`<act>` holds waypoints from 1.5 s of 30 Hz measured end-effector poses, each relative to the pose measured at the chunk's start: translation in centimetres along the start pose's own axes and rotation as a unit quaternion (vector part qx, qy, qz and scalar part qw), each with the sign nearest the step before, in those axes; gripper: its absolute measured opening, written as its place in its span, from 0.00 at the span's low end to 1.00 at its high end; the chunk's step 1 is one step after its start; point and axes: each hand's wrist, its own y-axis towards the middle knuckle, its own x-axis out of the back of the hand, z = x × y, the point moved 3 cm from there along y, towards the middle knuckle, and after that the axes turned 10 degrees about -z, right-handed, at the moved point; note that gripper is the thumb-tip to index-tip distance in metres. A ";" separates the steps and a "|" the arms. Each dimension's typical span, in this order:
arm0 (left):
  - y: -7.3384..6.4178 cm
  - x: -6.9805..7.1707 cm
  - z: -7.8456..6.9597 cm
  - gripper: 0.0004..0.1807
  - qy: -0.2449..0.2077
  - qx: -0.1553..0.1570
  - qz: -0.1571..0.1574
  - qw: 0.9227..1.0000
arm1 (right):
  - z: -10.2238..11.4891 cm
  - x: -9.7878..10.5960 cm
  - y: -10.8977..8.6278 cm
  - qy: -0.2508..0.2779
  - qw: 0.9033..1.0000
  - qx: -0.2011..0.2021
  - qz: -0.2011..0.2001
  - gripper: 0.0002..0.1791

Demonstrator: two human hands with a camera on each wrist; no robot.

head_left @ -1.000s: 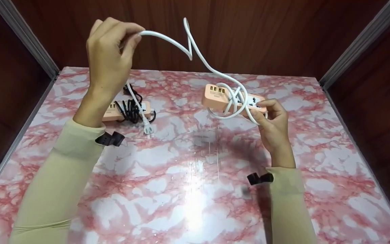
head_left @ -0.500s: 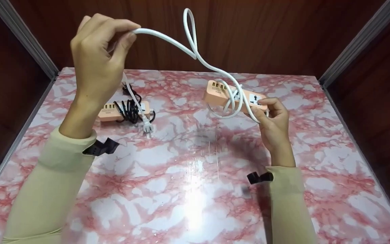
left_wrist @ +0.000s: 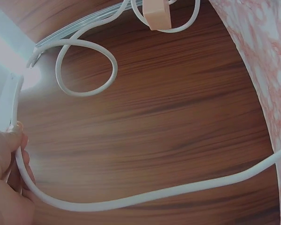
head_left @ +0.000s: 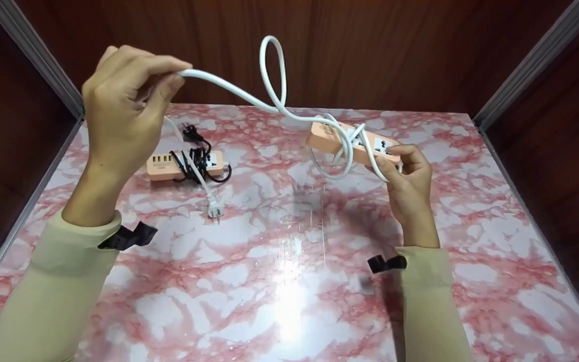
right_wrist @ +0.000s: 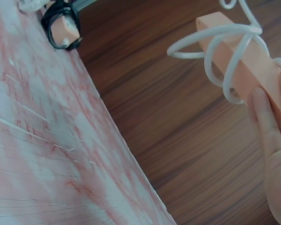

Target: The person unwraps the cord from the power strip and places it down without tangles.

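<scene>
My left hand (head_left: 123,110), raised at the left, pinches a white power cord (head_left: 229,89) between thumb and fingertips. From there the cord runs right, makes an upright loop in the air and winds loosely around a peach power strip (head_left: 327,138). My right hand (head_left: 410,186) grips the right end of that strip above the table, thumb in front. Below the left hand the cord's free end hangs with a white plug (head_left: 214,208). In the left wrist view the cord (left_wrist: 131,200) passes through the fingers (left_wrist: 23,140); the right wrist view shows the strip (right_wrist: 253,70) with coils around it.
Behind the hanging cord end, a second peach power strip (head_left: 161,168) lies on the marbled table (head_left: 249,301), wrapped in a black cord (head_left: 196,163) with a black plug (head_left: 190,131). Dark wood panels (head_left: 360,55) stand at the back and sides.
My left hand has moved left and, lately, lower, drawing the white cord with it. The cord's loop has opened wider, and the white plug has swung lower. The right hand has barely moved.
</scene>
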 end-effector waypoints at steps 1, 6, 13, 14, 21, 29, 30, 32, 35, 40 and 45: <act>-0.1 0.2 0.0 0.05 -0.003 0.001 0.000 1.000 | 0.0 0.0 0.0 -0.001 1.000 0.000 -0.001 0.12; -1.0 0.9 0.9 0.04 -0.012 -0.005 0.020 1.000 | 0.0 0.3 0.0 0.004 1.000 -0.005 -0.015 0.11; -3.1 2.4 2.5 0.09 -0.027 -0.038 0.074 0.996 | -0.1 0.4 0.0 0.004 1.000 -0.003 -0.023 0.11; -3.4 2.7 2.7 0.10 -0.031 -0.043 0.081 0.995 | -0.1 0.4 0.0 0.004 1.000 -0.003 -0.023 0.11; -6.5 4.1 4.0 0.10 -0.065 -0.069 0.157 0.983 | 0.0 0.4 0.2 0.007 1.000 0.004 -0.026 0.10; -10.5 5.1 5.3 0.07 -0.087 -0.077 0.269 0.956 | 0.0 0.5 0.2 0.008 1.000 0.002 -0.027 0.11; -11.0 5.1 5.4 0.09 -0.086 -0.078 0.286 0.951 | 0.0 0.5 0.1 0.008 1.000 0.002 -0.027 0.11; -11.9 5.3 5.6 0.14 -0.080 -0.076 0.325 0.939 | 0.0 0.5 0.1 0.008 1.000 0.002 -0.027 0.11; -13.3 5.6 5.8 0.15 -0.078 -0.067 0.383 0.918 | 0.0 0.5 0.1 0.007 1.000 0.002 -0.027 0.11; -15.6 6.4 6.4 0.12 -0.074 -0.013 0.484 0.872 | -0.1 0.3 0.1 0.006 1.000 -0.006 -0.022 0.11; -17.7 6.8 6.9 0.08 -0.070 0.090 0.580 0.807 | -0.3 0.1 0.0 0.007 1.000 -0.008 -0.013 0.11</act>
